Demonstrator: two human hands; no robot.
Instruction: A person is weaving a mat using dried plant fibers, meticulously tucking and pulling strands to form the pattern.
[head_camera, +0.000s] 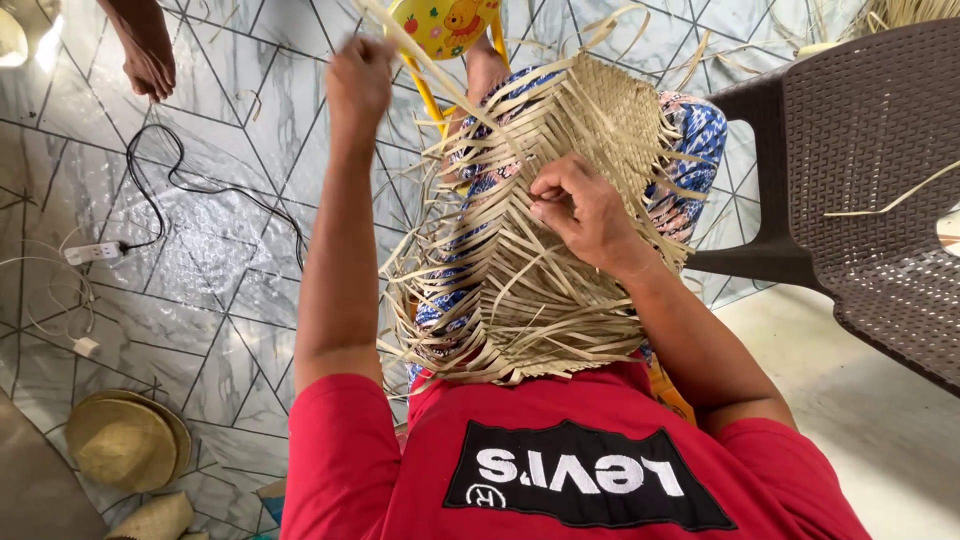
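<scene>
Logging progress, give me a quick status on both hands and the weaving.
Left hand raised, pulling one pale straw strip taut. Right hand pinching strands on the half-woven straw mat across the lap. Loose strip ends everywhere.

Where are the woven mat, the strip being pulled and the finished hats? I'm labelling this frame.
woven mat (610, 110): head view, on its tightly woven far part.
strip (440, 75): head view, mid-length, just below the left hand (358, 80).
hats (120, 440): head view, on the top hat's crown, on the floor.

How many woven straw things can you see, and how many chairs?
Woven mat being worked on the lap: 1
Finished straw hats on the floor: 2
Brown plastic chair: 1
Small yellow chair: 1
Total: 5
</scene>
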